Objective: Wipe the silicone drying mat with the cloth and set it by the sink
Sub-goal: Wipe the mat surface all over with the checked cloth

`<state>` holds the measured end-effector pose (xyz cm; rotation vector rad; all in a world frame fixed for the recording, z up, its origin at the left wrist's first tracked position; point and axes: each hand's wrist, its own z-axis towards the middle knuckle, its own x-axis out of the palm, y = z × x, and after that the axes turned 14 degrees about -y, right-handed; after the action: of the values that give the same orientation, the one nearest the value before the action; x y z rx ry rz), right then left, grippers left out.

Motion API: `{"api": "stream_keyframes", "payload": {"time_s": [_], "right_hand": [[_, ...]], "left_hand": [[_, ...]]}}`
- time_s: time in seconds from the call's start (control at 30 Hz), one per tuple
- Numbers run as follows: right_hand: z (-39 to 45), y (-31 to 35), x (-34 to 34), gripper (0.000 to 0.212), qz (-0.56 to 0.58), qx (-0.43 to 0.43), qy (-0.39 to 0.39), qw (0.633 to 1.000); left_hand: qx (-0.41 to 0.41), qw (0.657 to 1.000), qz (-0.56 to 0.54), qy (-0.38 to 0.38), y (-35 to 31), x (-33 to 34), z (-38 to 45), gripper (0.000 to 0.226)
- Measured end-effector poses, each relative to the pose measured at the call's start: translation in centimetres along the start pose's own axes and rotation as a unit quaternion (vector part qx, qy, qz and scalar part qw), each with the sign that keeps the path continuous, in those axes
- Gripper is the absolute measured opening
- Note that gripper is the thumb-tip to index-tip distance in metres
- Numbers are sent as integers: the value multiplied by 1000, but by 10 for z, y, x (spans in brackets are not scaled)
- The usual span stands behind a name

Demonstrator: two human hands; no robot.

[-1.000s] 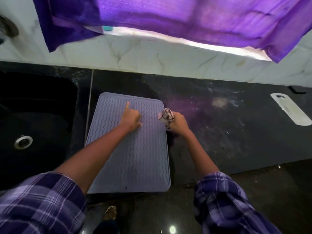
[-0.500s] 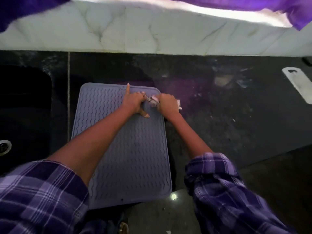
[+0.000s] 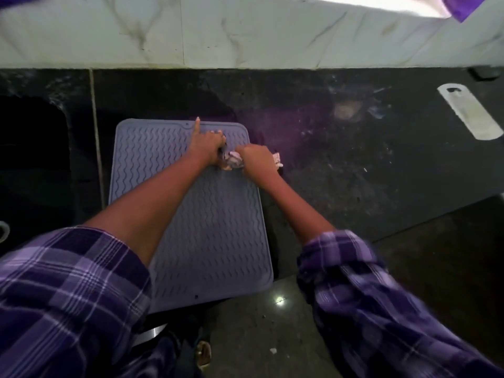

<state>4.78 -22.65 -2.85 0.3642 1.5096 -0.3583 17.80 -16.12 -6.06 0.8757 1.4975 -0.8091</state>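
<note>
A grey silicone drying mat with wavy ridges lies flat on the black counter, just right of the dark sink. Its near end hangs over the counter's front edge. My right hand is closed around a crumpled white patterned cloth over the mat's far right part. My left hand rests on the mat beside it, index finger stretched toward the far edge, its other fingers touching the cloth. Part of the cloth pokes out right of my right hand.
A white marble backsplash runs behind the black counter. A flat white oblong object lies at the far right. The sink drain shows at the left edge. Dark floor lies below, with a sandalled foot.
My right hand carried the cloth leftward from the mat's right edge onto the mat, meeting my left hand. The camera tilted down, so the purple fabric overhead mostly left the view.
</note>
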Motion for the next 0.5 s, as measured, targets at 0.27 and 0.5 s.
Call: {"api": "stream_keyframes", "payload": {"time_s": [0.27,0.5], "right_hand": [[-99,6,-22,24,42,-8,217,975],[-64,9,-13,23,27,14,37,999]], "left_hand": [[26,999,25,-3,3,2,-6,88],[47,992,-24,-112,-23,1,-53,30]]}}
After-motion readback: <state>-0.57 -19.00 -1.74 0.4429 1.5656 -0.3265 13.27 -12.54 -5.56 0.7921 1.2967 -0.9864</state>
